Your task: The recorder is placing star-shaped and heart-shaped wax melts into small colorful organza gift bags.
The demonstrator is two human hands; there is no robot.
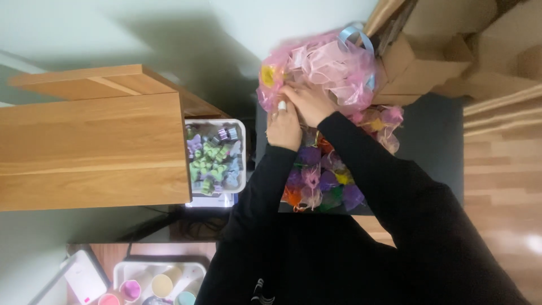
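A heap of pink sheer organza bags (330, 70) lies on a dark table (432, 147). Both my hands, in black sleeves, are at its near edge. My right hand (309, 103) is curled over the pink fabric and grips it. Just beside it, my left hand (284, 129) pinches the same fabric, with a small white thing (281, 105) showing at its fingertips. Under my forearms lie several small filled bags (319, 178) in purple, orange, yellow and green. A pale blue ribbon loop (354, 35) sticks out at the top of the heap.
A white tray (241, 169) of pastel butterfly-shaped pieces sits left of my arms, beside a wooden shelf unit (96, 147). Cardboard boxes (429, 62) stand behind the heap. Another tray (121, 271) with round pastel pots is at the bottom left. Wooden floor (502, 169) runs along the right.
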